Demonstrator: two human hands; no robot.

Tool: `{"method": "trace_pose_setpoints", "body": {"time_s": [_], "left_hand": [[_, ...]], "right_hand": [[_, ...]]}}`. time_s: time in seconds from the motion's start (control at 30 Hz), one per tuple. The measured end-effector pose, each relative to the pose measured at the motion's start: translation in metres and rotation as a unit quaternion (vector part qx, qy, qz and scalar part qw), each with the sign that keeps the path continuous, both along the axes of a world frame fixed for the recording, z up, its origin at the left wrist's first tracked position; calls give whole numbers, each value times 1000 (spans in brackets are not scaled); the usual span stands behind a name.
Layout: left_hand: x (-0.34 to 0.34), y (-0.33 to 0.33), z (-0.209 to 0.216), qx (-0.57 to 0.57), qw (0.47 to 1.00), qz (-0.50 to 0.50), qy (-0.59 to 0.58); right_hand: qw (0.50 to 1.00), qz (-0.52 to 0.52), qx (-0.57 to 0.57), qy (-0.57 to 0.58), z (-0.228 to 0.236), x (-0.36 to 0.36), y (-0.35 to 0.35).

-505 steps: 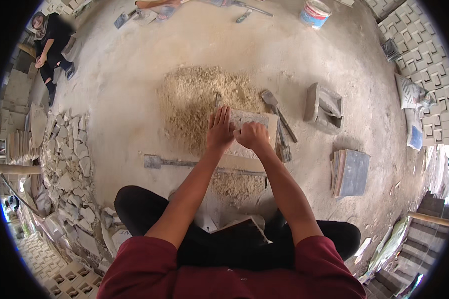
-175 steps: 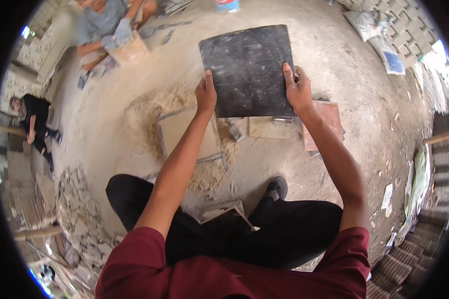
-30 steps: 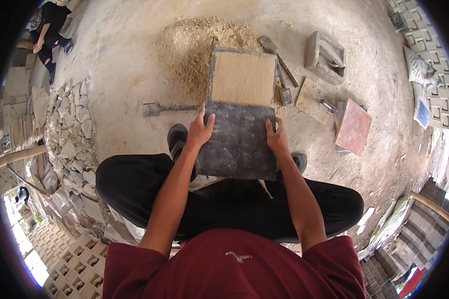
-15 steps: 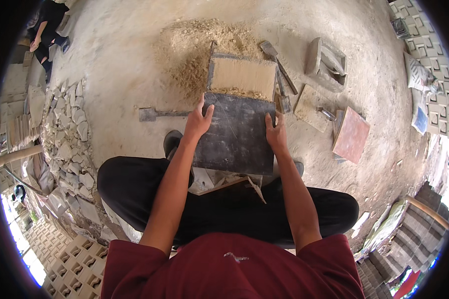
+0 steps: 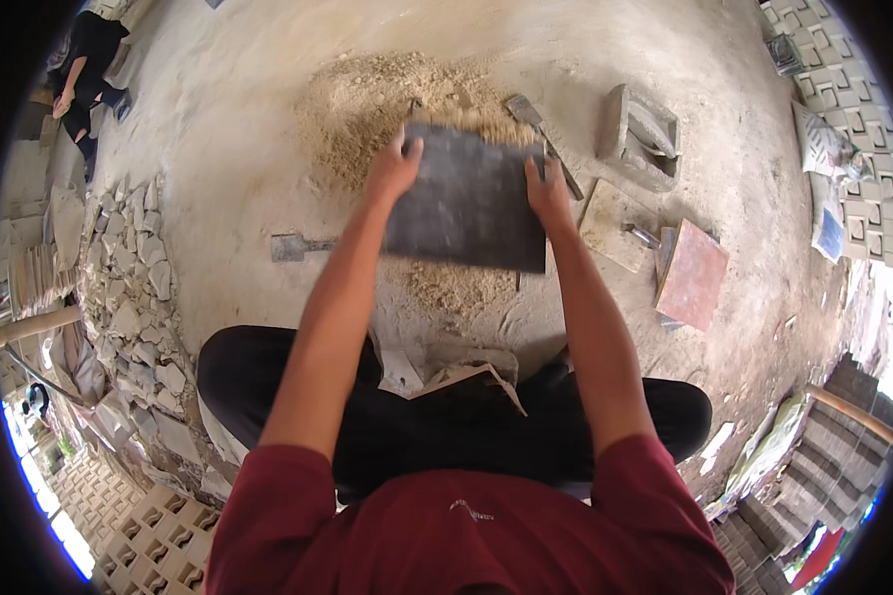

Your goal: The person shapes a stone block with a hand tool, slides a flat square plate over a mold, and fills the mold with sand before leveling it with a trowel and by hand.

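A flat dark board (image 5: 466, 198), blurred by motion, spans the space between my hands. Its left edge is in the grip of my left hand (image 5: 394, 171), near the far corner. On the opposite edge my right hand (image 5: 549, 193) is closed, thumb on top. Along the board's far edge lies a ridge of tan, sandy material (image 5: 476, 121). The shallow frame under the board is almost wholly hidden. More crumbs (image 5: 446, 288) are scattered on the floor by the board's near edge.
A flat-bladed tool (image 5: 303, 247) lies left, and a long-handled scraper (image 5: 526, 111) beyond the board. To the right are a grey block mould (image 5: 642, 137), a pale square slab (image 5: 610, 228) and a reddish tile (image 5: 693, 276). Rubble (image 5: 129, 288) lines the left; a person (image 5: 89, 74) sits far left.
Both hands have pushed the dark board away from me, over the tan-filled frame. Sandy material now sits at its far edge, and floor near my legs is uncovered.
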State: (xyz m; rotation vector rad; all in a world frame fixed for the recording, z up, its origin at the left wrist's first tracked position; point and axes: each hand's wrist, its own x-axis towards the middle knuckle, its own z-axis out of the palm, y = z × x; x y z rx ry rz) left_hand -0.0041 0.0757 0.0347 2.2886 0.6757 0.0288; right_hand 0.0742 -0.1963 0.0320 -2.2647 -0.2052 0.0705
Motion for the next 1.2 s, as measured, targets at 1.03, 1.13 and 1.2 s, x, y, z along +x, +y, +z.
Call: {"method": "trace_pose_setpoints", "body": {"time_s": [1.03,1.13,1.2], "left_hand": [[-179,-84,20,-65,995,17,73],[-174,-80,15,-62,996,20,65],[-159,-76,17,-64,995,22,72]], "right_hand": [[968,-54,-119,215,1,-171,-73],[977,-55,-97,184,2,-163,-66],[981,-55,-82,168,10,-151,-58]]}}
